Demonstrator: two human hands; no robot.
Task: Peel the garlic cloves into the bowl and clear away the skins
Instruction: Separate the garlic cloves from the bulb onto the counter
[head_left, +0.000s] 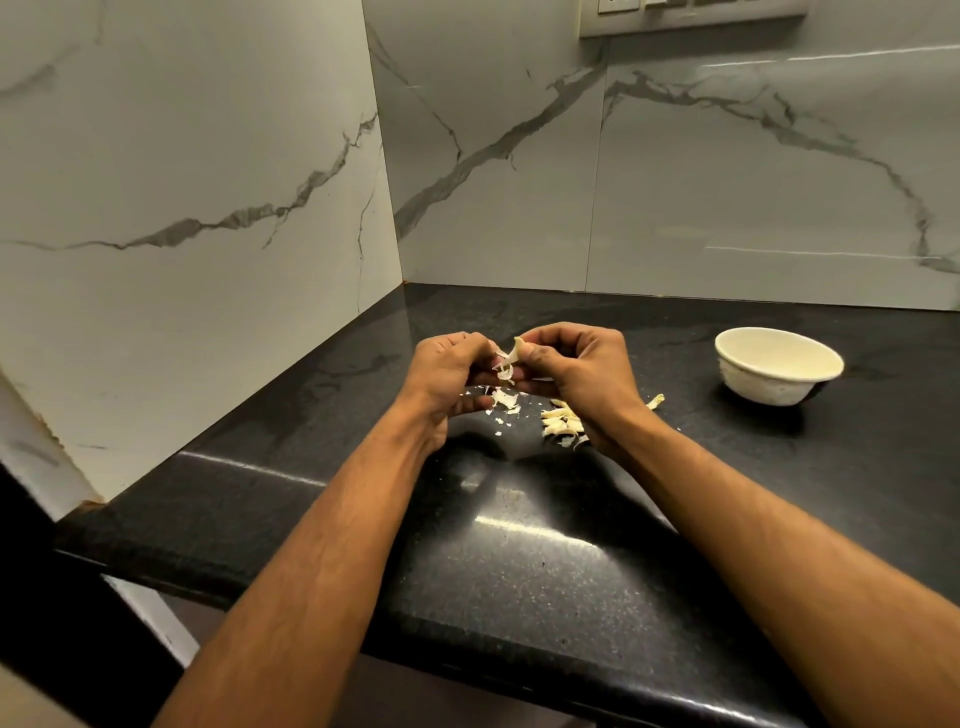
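Both hands meet above the black counter (545, 561). My left hand (451, 375) and my right hand (576, 370) pinch a garlic clove (506, 370) between their fingertips, with a strip of pale skin (514, 349) curling up from it. The clove itself is mostly hidden by the fingers. Loose skins (561, 422) lie in a small heap on the counter under my right wrist, with smaller flakes (504, 400) under my left hand. A white bowl (778, 364) stands to the right; its inside is not visible from here.
Marble-look wall tiles (208, 182) close off the counter at the left and back, forming a corner. The rounded front edge of the counter (519, 670) runs below my forearms. One stray skin (655, 401) lies between my right hand and the bowl.
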